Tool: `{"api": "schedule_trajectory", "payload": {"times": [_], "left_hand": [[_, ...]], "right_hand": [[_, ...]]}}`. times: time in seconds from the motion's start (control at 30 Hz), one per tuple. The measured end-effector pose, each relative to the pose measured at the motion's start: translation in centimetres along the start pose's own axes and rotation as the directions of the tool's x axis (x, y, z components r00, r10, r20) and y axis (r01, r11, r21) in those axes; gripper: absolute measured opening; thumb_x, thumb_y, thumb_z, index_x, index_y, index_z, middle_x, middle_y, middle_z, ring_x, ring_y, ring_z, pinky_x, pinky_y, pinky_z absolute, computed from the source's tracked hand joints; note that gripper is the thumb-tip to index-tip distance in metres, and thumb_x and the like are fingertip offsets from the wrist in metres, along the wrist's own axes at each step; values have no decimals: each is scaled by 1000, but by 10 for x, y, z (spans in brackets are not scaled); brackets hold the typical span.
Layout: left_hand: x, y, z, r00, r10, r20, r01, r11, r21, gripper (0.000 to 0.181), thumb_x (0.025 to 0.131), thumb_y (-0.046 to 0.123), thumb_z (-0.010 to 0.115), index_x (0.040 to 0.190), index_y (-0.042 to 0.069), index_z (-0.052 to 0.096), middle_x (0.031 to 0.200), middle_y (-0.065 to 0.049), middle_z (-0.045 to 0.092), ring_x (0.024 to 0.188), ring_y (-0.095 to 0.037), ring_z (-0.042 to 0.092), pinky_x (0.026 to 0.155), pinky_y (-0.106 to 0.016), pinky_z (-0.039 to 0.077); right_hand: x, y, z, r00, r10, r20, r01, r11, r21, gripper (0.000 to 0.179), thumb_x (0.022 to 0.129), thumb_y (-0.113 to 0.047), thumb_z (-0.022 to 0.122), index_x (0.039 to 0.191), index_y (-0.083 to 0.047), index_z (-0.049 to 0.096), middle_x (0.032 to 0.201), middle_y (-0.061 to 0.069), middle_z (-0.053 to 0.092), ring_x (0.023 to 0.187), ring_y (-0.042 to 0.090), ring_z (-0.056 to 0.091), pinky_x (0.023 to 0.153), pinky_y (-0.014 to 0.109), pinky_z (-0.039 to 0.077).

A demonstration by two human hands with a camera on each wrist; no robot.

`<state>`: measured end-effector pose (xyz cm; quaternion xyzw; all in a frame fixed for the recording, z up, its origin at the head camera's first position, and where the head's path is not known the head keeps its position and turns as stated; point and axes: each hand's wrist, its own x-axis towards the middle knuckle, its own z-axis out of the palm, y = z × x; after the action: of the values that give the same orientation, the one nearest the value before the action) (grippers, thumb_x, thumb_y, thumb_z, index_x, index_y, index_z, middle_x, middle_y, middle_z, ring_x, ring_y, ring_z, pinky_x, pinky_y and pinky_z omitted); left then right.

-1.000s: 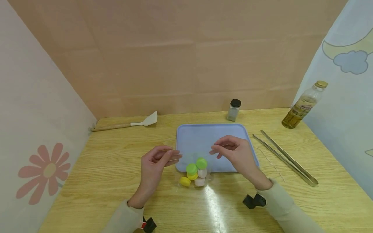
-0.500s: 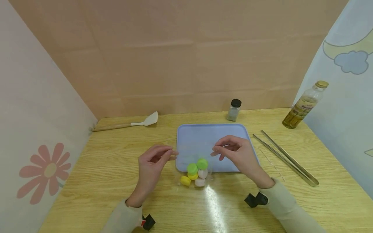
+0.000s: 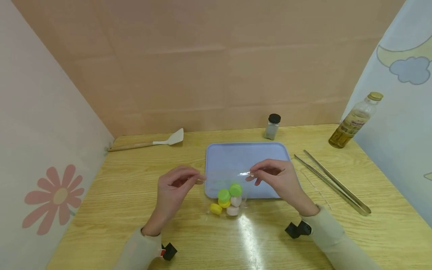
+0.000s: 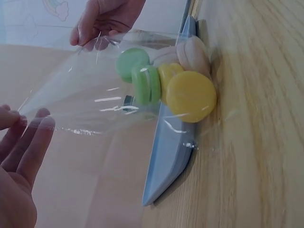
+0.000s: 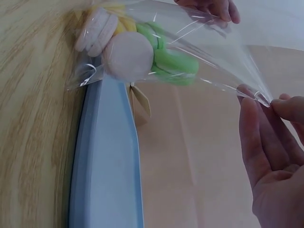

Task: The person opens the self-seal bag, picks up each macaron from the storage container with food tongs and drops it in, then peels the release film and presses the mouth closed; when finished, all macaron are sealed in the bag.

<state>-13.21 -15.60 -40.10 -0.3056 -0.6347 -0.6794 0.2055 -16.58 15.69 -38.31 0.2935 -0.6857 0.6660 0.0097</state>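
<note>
A clear plastic bag (image 4: 90, 90) hangs stretched between both hands, its bottom at the tabletop by the near edge of the blue tray (image 3: 248, 157). Inside are several macarons: green (image 3: 235, 189), yellow (image 4: 191, 97) and pale pink (image 5: 128, 56). My left hand (image 3: 175, 191) pinches one upper corner of the bag between thumb and fingers. The opposite upper corner is pinched by my right hand (image 3: 275, 178), where the film catches light. In the right wrist view the film narrows to a point at the right thumb tip, with the other fingers behind it.
A white spatula with a wooden handle (image 3: 135, 146) lies back left. A small black-lidded jar (image 3: 272, 127) stands behind the tray. Metal tongs (image 3: 332, 183) and a thin clear strip (image 3: 317, 190) lie right, with an oil bottle (image 3: 354, 120) beyond.
My left hand has shifted a little left, away from the right one. A bright glint has appeared on the film at the right fingertips. The macarons stay almost in place.
</note>
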Motion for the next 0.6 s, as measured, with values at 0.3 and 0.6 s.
{"api": "schedule_trajectory", "payload": {"times": [0.3,0.6], "left_hand": [[-1,-1,-7,999,-5,50,2,998,59,22,89,-20,64,99,-5,76,98,-17,69,78,-27,72,70,-38,62],[-1,-1,-9,998,-32,61,26,996,90,23,90,-19,64,101,-2,75,100,-15,70,79,-26,73,68,-39,62]], "right_hand": [[-1,4,-4,996,-82,41,82,997,-13,18,92,16,62,102,6,74,93,23,73,76,30,72,64,39,60],[1,11,-8,965,-244,98,244,970,9,27,87,28,56,100,11,72,99,23,72,82,22,71,68,33,60]]}}
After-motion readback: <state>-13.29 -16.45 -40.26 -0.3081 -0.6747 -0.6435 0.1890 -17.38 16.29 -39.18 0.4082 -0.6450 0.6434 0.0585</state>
